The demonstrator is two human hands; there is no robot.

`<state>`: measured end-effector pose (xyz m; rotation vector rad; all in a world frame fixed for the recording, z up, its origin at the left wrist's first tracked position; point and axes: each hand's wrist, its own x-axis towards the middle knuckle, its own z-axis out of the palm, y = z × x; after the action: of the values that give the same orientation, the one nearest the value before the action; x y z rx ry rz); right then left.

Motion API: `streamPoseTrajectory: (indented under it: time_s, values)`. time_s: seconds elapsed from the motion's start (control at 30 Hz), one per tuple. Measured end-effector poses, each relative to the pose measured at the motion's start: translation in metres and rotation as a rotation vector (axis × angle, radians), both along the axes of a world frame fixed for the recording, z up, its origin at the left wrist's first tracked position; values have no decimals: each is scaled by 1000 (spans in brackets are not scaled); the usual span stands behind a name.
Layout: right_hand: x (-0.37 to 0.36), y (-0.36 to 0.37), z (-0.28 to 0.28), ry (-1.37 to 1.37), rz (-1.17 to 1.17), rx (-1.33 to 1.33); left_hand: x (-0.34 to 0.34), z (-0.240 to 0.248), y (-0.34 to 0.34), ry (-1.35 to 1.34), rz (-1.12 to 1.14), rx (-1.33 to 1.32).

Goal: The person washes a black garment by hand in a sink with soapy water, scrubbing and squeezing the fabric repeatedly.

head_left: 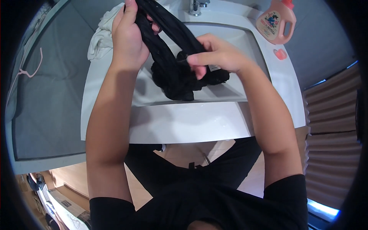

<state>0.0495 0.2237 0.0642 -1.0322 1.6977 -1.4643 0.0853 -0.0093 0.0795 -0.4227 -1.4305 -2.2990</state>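
Note:
A black cloth garment (174, 76), seemingly wet and bunched, lies partly in the white sink basin (239, 86). My left hand (128, 38) is raised at the upper left, its fingers closed around the upper end of the garment, whose two long strips hang down from it. Lower and to the right, my right hand (216, 55) pinches one strip between thumb and fingers, just above the bunched part. The garment's top end runs out of view at the upper edge. What kind of garment it is, I cannot tell.
A chrome faucet (195, 7) stands behind the basin. On the counter's right are a pink detergent jug (274, 23) and a small pink cap (280, 54). White cloth (102, 34) lies at the left. A pink hanger (32, 71) hangs by the grey glass panel (50, 111).

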Motion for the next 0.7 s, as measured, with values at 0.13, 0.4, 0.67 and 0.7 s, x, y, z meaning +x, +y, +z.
streamPoseTrajectory:
  time_s: [0.13,0.4,0.67,0.7]
  values:
    - [-16,17,1,23,-390,-294,-3,-4,12,33,-24,-106]
    - [-5,12,8,-81,-736,-371,0,-26,40,-47,-54,-412]
    - [2,2,3,57,-795,-282,14,-11,54,-444,58,-453]
    - [7,-5,1,96,-809,-235,14,-10,54,-516,81,-445]
